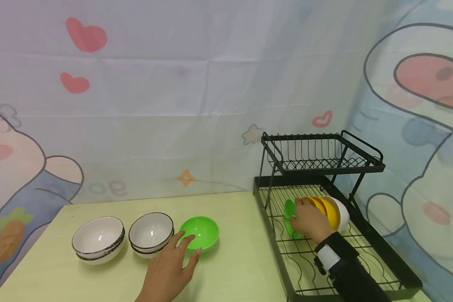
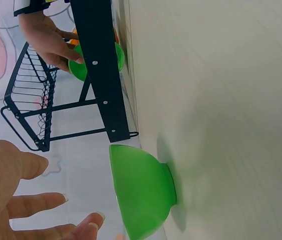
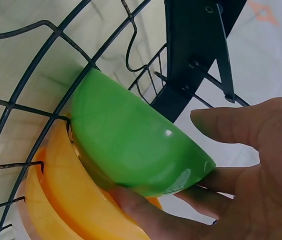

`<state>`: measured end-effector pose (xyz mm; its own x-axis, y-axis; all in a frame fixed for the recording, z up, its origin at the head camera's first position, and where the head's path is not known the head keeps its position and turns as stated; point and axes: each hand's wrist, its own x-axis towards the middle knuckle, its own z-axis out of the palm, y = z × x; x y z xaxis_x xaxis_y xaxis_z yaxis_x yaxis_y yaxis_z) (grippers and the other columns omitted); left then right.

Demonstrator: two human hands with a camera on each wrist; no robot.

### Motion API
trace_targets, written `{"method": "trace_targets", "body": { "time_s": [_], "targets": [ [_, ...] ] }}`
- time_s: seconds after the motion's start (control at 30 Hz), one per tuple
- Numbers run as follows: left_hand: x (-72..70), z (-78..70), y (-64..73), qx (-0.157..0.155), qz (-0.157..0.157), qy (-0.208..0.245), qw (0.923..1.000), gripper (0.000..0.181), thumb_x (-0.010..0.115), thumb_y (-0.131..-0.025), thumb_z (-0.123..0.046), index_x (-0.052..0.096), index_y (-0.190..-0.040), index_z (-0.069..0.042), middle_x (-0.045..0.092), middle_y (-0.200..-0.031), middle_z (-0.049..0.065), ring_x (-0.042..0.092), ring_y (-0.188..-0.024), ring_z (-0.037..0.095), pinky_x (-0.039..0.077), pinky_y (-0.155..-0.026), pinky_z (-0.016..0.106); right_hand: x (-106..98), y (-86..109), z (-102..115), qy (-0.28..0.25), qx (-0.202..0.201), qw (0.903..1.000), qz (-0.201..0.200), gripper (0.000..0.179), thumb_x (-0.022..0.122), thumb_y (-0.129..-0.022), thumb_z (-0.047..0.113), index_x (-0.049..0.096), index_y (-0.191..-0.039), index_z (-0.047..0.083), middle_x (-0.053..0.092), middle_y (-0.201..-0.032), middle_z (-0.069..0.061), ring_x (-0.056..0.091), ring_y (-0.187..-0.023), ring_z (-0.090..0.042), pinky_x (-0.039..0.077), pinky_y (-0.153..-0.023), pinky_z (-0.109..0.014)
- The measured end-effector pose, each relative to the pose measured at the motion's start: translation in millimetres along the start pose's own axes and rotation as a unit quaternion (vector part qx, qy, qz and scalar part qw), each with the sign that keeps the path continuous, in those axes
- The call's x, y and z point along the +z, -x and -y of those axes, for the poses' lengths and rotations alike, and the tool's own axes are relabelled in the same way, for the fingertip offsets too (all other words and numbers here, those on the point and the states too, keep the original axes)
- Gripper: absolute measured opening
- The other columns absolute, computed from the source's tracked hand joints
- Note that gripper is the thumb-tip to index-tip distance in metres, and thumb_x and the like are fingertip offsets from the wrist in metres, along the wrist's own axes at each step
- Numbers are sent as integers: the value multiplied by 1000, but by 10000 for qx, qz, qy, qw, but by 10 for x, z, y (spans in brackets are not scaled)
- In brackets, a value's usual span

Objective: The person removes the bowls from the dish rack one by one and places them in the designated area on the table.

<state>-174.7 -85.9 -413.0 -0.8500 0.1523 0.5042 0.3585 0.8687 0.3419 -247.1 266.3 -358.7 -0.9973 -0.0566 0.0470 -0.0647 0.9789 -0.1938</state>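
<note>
My left hand (image 1: 170, 266) hovers with spread fingers beside a green bowl (image 1: 203, 230) that stands upright on the table. In the left wrist view a gap shows between the fingertips and the rim of this bowl (image 2: 143, 192). Over the lower rack level, my right hand (image 1: 311, 220) is at another green bowl (image 3: 131, 135), set on its side among the wires. Its fingers touch the outside of that bowl, and the thumb stands apart from the rim. Yellow bowls (image 1: 330, 212) and a white bowl (image 1: 343, 214) stand on edge to its right, partly hidden by the hand.
The black two-level dish rack (image 1: 279, 268) takes up the right side of the table (image 1: 238, 268). Its upper basket (image 1: 324, 165) sits above and behind my right hand. Two stacks of white, dark-rimmed bowls, a left stack (image 1: 98, 237) and a nearer stack (image 1: 151, 230), stand left of the green bowl.
</note>
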Motion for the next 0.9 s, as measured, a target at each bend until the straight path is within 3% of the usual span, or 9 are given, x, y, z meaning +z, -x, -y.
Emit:
{"method": "trace_targets", "body": {
  "time_s": [0.23, 0.43, 0.53, 0.67, 0.83, 0.9],
  "targets": [
    [2, -18, 6, -31, 39, 11, 10000, 33, 67, -93, -36, 68, -122, -21, 62, -134, 10, 72, -91, 34, 53, -61, 50, 18, -71, -38, 30, 43, 10000, -26, 61, 56, -96, 12, 33, -143, -18, 42, -141, -42, 62, -104, -47, 54, -87, -53],
    [10, -27, 17, -54, 82, 2, 10000, 33, 67, -93, -36, 68, -122, -20, 62, -133, 10, 71, -96, 34, 54, -64, 52, 95, -83, -63, -33, 196, 9997, -122, 59, 56, -95, 8, 34, -147, -10, 40, -142, -41, 61, -68, -30, 53, -61, -43],
    [7, -21, 27, -87, 125, -23, 9999, 33, 67, -93, -36, 68, -122, -20, 63, -132, 10, 70, -98, 35, 54, -65, 53, 132, -78, -41, -28, 181, 9995, -253, 59, 61, -95, 10, 37, -146, -8, 42, -140, -41, 58, -59, -26, 51, -55, -40],
    [5, -11, 28, -109, 147, -67, 9998, 33, 67, -92, -37, 68, -122, -21, 63, -132, 9, 71, -93, 34, 53, -62, 51, 152, -83, -16, 73, 157, 9986, -505, 56, 62, -93, 7, 42, -143, -7, 47, -133, -41, 61, -65, -33, 54, -57, -43],
    [6, 1, 26, -119, 122, -76, 9998, 32, 67, -92, -38, 68, -121, -22, 63, -131, 9, 71, -86, 33, 52, -59, 47, 168, -98, -12, 73, 208, 9971, -732, 52, 58, -91, -5, 44, -141, -7, 45, -132, -43, 60, -95, -55, 56, -72, -55],
    [7, 8, 29, -99, 121, -90, 9998, 32, 67, -92, -37, 68, -120, -21, 63, -131, 9, 71, -86, 33, 52, -60, 47, 175, -94, -2, 207, 149, 9956, -898, 52, 58, -90, -7, 46, -140, -7, 44, -133, -44, 57, -100, -60, 56, -70, -56]
  ]
}}
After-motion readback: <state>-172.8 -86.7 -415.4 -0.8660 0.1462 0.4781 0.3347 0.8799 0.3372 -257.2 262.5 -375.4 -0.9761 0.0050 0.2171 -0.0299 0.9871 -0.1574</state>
